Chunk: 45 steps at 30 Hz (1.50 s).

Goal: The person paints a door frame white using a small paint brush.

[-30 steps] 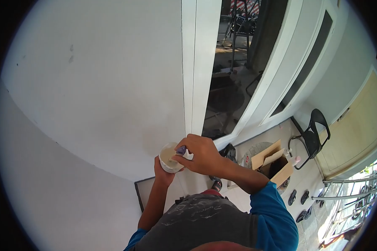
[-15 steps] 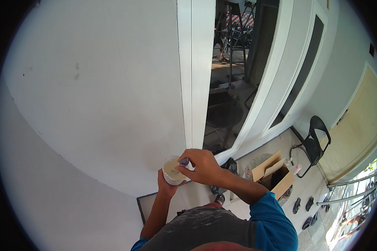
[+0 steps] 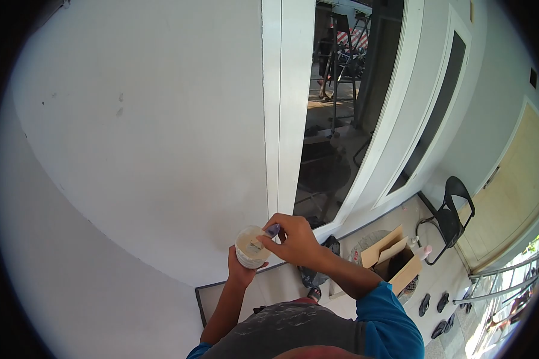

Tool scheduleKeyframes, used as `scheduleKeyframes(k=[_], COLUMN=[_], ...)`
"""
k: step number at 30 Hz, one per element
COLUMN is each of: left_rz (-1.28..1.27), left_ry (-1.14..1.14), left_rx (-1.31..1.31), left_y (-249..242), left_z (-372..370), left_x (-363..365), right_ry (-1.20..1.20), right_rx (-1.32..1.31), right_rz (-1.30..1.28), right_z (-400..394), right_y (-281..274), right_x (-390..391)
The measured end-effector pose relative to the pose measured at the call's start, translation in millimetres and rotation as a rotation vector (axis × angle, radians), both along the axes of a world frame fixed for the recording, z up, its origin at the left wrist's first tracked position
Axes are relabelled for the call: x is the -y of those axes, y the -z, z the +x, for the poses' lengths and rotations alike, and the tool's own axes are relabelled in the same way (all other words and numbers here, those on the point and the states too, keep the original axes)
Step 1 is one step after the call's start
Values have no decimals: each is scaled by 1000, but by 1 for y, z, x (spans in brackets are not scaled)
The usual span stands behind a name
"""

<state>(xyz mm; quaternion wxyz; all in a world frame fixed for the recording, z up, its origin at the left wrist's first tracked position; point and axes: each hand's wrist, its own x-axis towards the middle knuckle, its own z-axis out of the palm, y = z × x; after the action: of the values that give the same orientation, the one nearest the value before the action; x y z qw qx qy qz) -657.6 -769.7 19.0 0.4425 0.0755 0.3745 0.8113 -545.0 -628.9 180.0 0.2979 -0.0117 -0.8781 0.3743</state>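
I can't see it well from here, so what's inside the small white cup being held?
The cup in the left hand holds pale creamy paste. The right hand dips a purple-handled tool in; its tip and the cup's bottom are covered.

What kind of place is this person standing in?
Probably the tiled porch of a house, beside a white wall and an open white door. Sandals, a black chair and a cardboard box sit on the floor, with a metal railing at the edge.
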Motion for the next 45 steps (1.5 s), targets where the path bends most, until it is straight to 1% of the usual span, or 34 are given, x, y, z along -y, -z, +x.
scheduleKeyframes(k=[1, 2, 4, 11, 13, 16, 21, 23, 24, 25, 26, 28, 31, 32, 33, 35, 39, 41, 42, 44, 45], left_rz=[-18, -17, 4, 1, -17, -13, -3, 20, 0, -31, -6, 22, 45, 29, 8, -17, -20, -21, -15, 3, -2], left_ry=[-1, -5, 25, 32, 20, 42, 70, 92, 48, 0, 15, 29, 23, -2, -19, -44, -42, -40, -36, -21, -38], left_rx=[-3, -3, 20, 15, 25, 51, 20, 17, 49, 95, 88, 98, 158, 195, 180, 171, 166, 163, 160, 138, 145], left_y=[1, 3, 7, 9, 6, 0, 0, 2, 5, 4, 6, 9, 6, 2, -6, -15, -24, -22, -18, -15, -15], left_z=[0, -2, -6, -7, -5, -3, -4, -6, -7, -3, -2, -6, -9, -6, -3, 0, 4, 6, 6, 5, 8], left_x=[0, -1, -1, -1, -3, -4, -7, -10, -14, -12, -9, -8, -7, -4, -4, -2, -3, -3, -3, -6, -7], right_ry=[17, 13, 1, -10, 27, 4, 21, 17, 13, 11, 14, -16, 20, 38, 34, -16, -22, -50, -47, -133, -143], right_rx=[44, 45, 32, -8, -21, -11, -32, -31, -19, -89, -146, -164, -176, -179, -143, -189, -188, -140, -139, -122, -98], right_rz=[-55, -54, -257, -236, -113, -104, -98, -233, -240, -374, -516, -732, -860, -891, -904, -884, -824, -615, -615, 109, 36], right_z=[-1, -1, -1, 1, 3, 8, 6, 5, 1, -4, -6, -9, -12, -11, -9, -7, -2, -1, 2, 5, 7], right_y=[1, 1, 1, -2, -3, -6, -1, 3, 6, 11, 16, 15, 16, 16, 17, 15, 6, 1, -2, -10, -12], right_x=[-3, -5, -8, -11, -9, -7, -14, -20, -24, -28, -28, -34, -40, -41, -43, -45, -39, -33, -29, -23, -19])
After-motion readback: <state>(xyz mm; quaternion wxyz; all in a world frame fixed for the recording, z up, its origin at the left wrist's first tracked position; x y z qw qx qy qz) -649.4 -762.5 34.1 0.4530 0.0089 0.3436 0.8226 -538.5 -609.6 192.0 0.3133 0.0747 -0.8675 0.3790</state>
